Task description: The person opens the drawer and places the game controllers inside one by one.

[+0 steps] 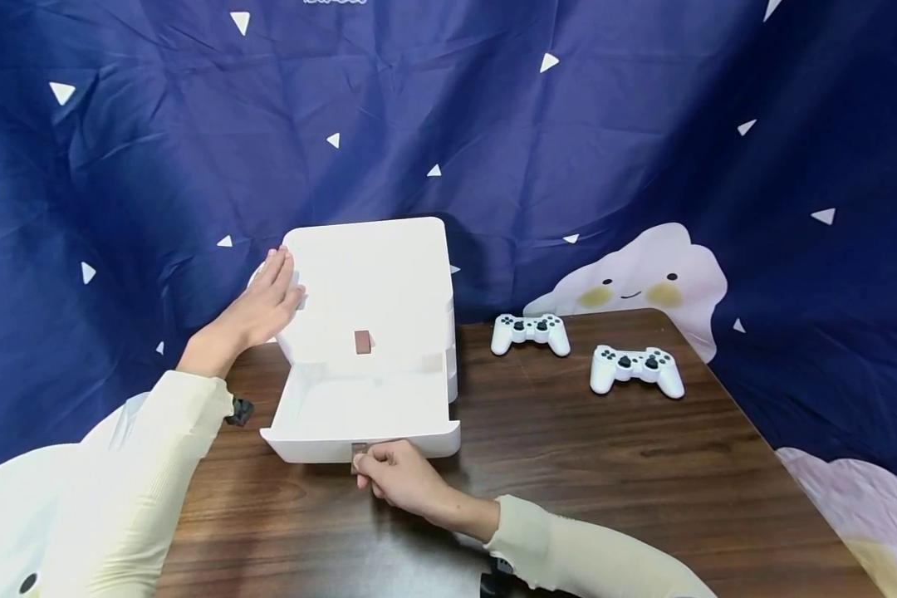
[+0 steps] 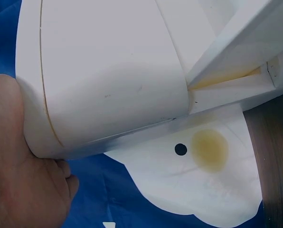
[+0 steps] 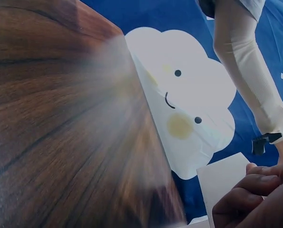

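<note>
A white drawer box [image 1: 377,282] stands on the table, and its lower drawer [image 1: 374,404] is pulled out toward me. No contents show inside that drawer. With thumb and curled fingers my right hand [image 1: 411,482] pinches the brown pull tab [image 1: 358,449] on the drawer's front. My left hand [image 1: 260,306] rests with extended fingers on the upper left edge of the box. In the left wrist view, the left palm and thumb lie along the box's rounded edge [image 2: 31,123]. Another brown tab [image 1: 362,341] marks the upper drawer, which is closed.
Two white game controllers [image 1: 530,332] [image 1: 635,371] lie on the wooden table [image 1: 568,465] to the right of the box. A blue cloth [image 1: 389,108] with white triangles and cloud faces hangs behind the table and down its sides.
</note>
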Available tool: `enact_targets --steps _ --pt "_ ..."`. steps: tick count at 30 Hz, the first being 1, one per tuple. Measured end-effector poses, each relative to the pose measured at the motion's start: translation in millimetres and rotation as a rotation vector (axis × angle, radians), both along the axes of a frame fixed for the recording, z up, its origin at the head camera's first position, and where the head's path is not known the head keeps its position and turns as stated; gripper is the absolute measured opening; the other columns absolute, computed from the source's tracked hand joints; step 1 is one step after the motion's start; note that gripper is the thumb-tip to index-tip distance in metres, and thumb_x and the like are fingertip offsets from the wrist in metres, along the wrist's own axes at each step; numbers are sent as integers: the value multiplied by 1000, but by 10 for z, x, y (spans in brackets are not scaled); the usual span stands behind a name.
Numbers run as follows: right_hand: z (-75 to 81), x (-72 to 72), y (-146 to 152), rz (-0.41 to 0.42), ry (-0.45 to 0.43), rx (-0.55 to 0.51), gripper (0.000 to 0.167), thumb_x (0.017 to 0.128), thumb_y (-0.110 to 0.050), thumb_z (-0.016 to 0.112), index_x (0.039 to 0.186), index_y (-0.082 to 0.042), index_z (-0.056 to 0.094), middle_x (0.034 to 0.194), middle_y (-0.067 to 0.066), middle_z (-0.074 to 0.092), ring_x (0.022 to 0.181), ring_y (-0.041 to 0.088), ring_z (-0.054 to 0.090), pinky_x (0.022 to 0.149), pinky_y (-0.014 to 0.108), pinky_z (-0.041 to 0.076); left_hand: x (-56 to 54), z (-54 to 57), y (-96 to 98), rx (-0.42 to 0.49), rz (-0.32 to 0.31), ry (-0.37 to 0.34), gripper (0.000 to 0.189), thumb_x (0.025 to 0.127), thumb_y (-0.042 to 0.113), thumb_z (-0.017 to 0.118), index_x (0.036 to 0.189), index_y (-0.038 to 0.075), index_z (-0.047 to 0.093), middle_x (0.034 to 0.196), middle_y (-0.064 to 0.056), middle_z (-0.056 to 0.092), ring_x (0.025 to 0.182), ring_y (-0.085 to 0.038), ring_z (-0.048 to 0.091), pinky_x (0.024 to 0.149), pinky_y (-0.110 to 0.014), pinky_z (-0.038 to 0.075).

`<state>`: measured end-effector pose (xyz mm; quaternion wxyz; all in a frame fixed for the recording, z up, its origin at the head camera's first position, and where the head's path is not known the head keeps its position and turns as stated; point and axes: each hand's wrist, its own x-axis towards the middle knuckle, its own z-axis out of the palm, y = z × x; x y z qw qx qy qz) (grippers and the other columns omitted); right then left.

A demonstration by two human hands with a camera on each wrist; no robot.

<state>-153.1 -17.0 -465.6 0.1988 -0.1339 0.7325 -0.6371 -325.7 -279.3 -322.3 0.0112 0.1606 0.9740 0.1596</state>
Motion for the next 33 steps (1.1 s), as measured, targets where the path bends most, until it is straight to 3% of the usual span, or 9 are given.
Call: enact_targets --steps 9,14,17,22,27,30,33 --pt "-11 0 59 34 25 55 39 105 -31 64 76 -6 70 55 -7 50 49 5 40 44 19 29 5 -35 -9 0 -1 1 76 114 42 22 166 -4 -9 177 -20 -18 165 -40 -16 134 -59 -3" --pt "22 -49 156 127 54 115 36 106 -32 62 87 -4 76 54 -7 50 48 4 40 45 19 32 -5 -33 -5 -7 -5 12 76 114 42 22 166 -5 -8 178 -20 -17 166 -40 -16 134 -58 -3" --pt "82 -67 261 202 126 187 26 104 -24 61 95 -7 78 55 -7 53 46 4 44 46 19 35 -2 -31 -4 -9 -3 11 76 114 42 22 167 -4 -8 178 -20 -16 166 -40 -16 134 -58 -3" --pt "310 -82 530 333 194 269 13 103 -21 66 95 -18 77 55 -8 55 45 4 48 49 18 41 3 -32 -10 -8 1 8 76 114 41 22 167 -4 -8 178 -20 -16 166 -39 -16 134 -59 -3" --pt "630 -194 897 434 223 233 10 105 -20 68 100 -15 76 68 -6 63 55 6 58 52 25 52 3 -32 -16 -4 4 8 76 114 42 22 167 -4 -8 178 -20 -16 166 -39 -16 134 -59 -3" --pt "791 -325 1142 453 286 199 11 106 -14 65 103 -10 75 72 -2 65 59 8 61 55 27 56 0 -28 -18 2 2 11 77 114 43 22 167 -4 -8 178 -20 -16 166 -39 -16 134 -60 -2" --pt "886 -499 1376 400 324 178 11 106 -12 64 105 -7 75 76 2 66 62 10 62 58 26 57 -9 -22 -16 3 0 14 77 114 43 22 167 -4 -8 178 -20 -16 166 -39 -16 134 -59 -3"
